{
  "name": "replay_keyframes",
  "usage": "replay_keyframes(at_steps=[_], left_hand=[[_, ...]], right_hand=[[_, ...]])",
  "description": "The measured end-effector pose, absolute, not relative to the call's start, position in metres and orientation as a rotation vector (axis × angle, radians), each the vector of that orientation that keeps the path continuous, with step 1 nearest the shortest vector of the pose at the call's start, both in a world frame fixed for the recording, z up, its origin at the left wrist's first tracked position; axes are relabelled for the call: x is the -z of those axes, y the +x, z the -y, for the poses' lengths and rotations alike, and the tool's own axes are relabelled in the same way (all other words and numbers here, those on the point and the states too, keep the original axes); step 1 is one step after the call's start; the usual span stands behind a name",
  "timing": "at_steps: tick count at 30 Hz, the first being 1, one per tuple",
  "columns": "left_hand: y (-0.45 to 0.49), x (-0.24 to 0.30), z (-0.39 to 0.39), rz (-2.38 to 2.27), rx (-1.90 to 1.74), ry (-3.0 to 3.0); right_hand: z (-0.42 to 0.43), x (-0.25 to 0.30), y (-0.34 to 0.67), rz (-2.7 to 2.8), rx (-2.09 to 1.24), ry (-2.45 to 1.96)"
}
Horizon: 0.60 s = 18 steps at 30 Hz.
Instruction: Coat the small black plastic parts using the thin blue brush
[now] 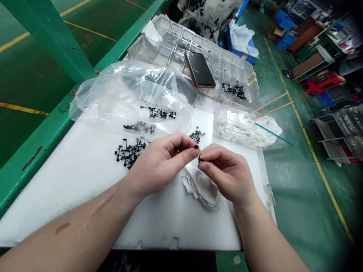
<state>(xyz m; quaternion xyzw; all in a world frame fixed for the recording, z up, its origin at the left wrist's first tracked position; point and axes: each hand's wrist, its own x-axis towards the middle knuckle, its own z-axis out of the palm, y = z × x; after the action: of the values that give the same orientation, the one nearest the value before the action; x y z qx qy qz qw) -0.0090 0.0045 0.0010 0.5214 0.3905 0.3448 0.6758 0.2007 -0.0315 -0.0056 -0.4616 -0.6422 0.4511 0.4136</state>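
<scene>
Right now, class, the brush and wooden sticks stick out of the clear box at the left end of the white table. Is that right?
Wrong side: the head view shows the clear plastic box at the right end of the white table. The brush and wooden sticks do stick out of it.

Molded parts [129, 153] beside left hand [160, 166], cloth [201, 187] beneath right hand [227, 175]

Factory assembly floor, no home or office. Landmark: white-topped workbench [56, 189] on green steel frame [42, 151]. Right of bench: green painted floor [295, 196] with yellow lane line [312, 151] (same kind of marking shows left of bench too). Further right: blue plastic crates [283, 19], red plastic stool [323, 83], metal racks [334, 132]. On bench: clear plastic trays [181, 41], small black moulded parts [130, 153]. Past bench's far end: person in floral top [207, 15].
</scene>
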Motion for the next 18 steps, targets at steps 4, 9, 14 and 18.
replay_keyframes(at_steps=[4,9,14,18], left_hand=[[-0.010,0.000,-0.005,-0.851,-0.739,1.202],[-0.011,0.000,-0.003,-0.989,-0.764,1.298],[-0.011,-0.002,-0.002,-1.012,-0.744,1.313],[-0.013,-0.002,0.000,-1.058,-0.684,1.342]], right_hand=[[0.031,-0.003,0.202,1.826,-1.015,-1.194],[0.033,-0.009,0.211,2.318,-1.036,-1.367],[0.036,-0.001,0.203,2.552,-0.963,-1.385],[0.032,-0.006,0.220,2.342,-1.020,-1.312]])
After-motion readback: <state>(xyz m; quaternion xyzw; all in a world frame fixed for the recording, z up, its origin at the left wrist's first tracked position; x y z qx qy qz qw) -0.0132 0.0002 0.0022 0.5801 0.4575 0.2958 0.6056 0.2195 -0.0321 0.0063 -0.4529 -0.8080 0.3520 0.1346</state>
